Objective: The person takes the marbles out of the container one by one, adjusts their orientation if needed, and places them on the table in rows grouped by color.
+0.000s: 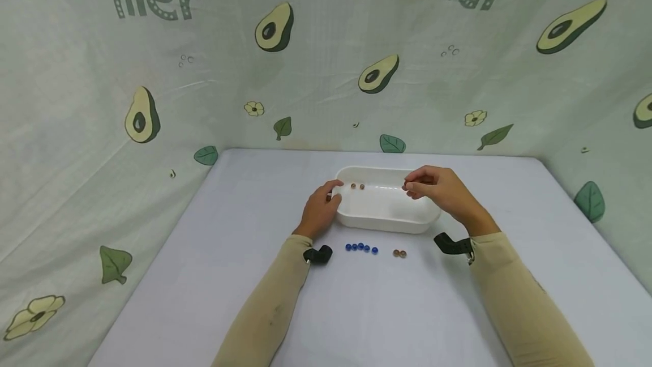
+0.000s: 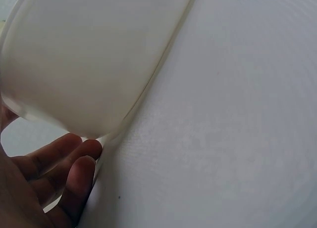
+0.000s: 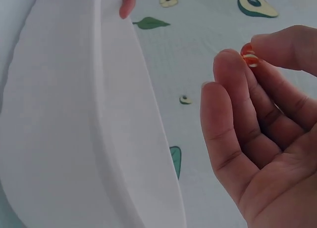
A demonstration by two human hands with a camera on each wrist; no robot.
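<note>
My right hand (image 1: 439, 188) is over the right end of a white tray (image 1: 387, 223). Between thumb and finger it pinches an orange marble with a pale swirl (image 3: 249, 55), clear in the right wrist view. At the tray's left end, my left hand (image 1: 321, 208) grips the rim, one fingertip (image 3: 128, 4) reaching over it while other fingers (image 2: 79, 181) curl against the outer wall. Two brownish marbles (image 1: 357, 186) lie inside the tray near its back left. In front of it, several blue marbles (image 1: 361, 247) form a row, with two brown marbles (image 1: 399, 254) to their right.
The tray stands toward the back of a table (image 1: 397, 310) with a white cover. Behind and beside the table hangs a pale cloth (image 1: 326, 84) printed with avocados, leaves and flowers. A black strapped device (image 1: 318, 255) sits on each wrist.
</note>
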